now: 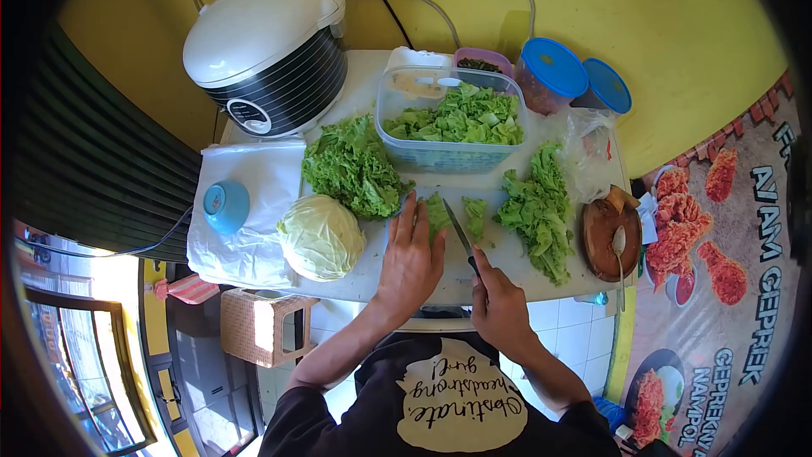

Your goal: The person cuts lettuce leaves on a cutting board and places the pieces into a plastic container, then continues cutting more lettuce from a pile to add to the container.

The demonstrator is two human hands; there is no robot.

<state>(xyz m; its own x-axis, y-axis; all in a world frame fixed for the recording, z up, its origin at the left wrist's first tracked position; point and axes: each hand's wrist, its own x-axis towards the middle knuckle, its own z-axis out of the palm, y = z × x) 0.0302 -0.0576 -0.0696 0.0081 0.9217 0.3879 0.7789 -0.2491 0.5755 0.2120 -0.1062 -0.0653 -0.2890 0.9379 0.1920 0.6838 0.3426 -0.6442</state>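
Note:
My right hand [497, 298] is wrapped round the handle of a knife [459, 228], its blade pointing away from me over the table. Just left of the blade, a piece of lettuce [437, 213] lies by the fingers of my left hand [413, 258], which are stretched out, thumb apart. Another cut lettuce piece [474, 218] sits on the blade's right side. A leafy lettuce head [353, 165] rests beyond my left fingertips, and a loose lettuce bunch [541, 216] is on the right. Chopped lettuce [465, 114] partly fills a clear plastic container [452, 156] behind.
A cabbage [321, 238] and an upturned blue bowl [226, 206] are at left, the bowl on white plastic sheets [245, 254]. A rice cooker [266, 51] stands behind them. At right are a brown mortar [599, 241] with a spoon [619, 241] and blue-lidded tubs [554, 68].

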